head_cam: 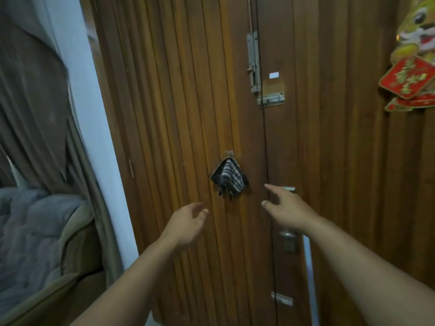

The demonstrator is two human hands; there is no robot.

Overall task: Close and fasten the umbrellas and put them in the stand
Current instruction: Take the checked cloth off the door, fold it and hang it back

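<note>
Item, wooden double door [188, 114]: shut, slide bolts [270, 98] at the seam, a striped cloth [229, 178] hung on a hook, presumably to dry. My left hand [186, 225] and right hand [286, 211] hover before it, fingers loosely spread, holding nothing; I judge the right is reaching for the latch. Umbrellas and stand: none in view.

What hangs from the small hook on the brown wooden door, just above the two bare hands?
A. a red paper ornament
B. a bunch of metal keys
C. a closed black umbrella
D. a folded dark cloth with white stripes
D: a folded dark cloth with white stripes hangs from the small hook on the brown wooden door, above the empty left hand and right hand.
</note>
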